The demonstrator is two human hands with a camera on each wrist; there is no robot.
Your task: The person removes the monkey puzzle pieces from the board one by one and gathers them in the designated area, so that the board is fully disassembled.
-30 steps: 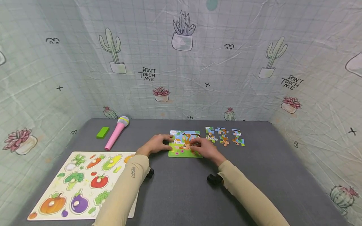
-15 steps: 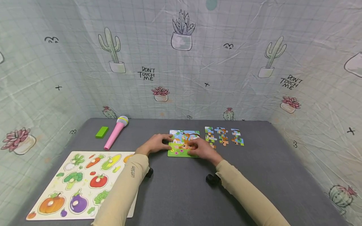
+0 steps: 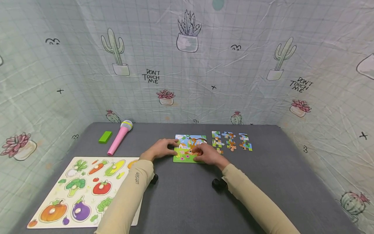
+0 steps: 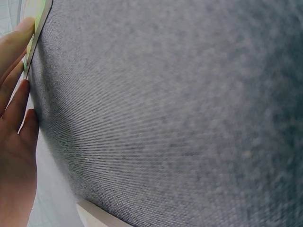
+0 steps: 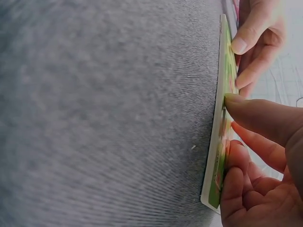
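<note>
A small jigsaw puzzle board (image 3: 182, 158) with a cartoon animal, house and flowers lies flat near the table's middle. My left hand (image 3: 160, 149) rests at its left edge, with fairly straight fingers touching it in the left wrist view. Over the board's lower right, my right hand (image 3: 208, 154) has thumb and index fingertips down on the picture. They appear to pinch a puzzle piece there, mostly hidden beneath the hand. The right wrist view shows the thumb on the board (image 5: 212, 198), the other fingers curled alongside. Several loose puzzle pieces (image 3: 231, 145) lie right of the board.
A wooden vegetable knob puzzle (image 3: 92, 208) lies at the front left, partly under the left sleeve. Behind it are a pink toy microphone (image 3: 118, 140) and a green block (image 3: 105, 137). A patterned cloth (image 3: 187, 94) encloses the grey table (image 3: 187, 201) at the back and sides.
My right hand has shifted slightly left and toward me over the board, its fingertips now lower on the picture. My left hand has stayed at the left edge.
</note>
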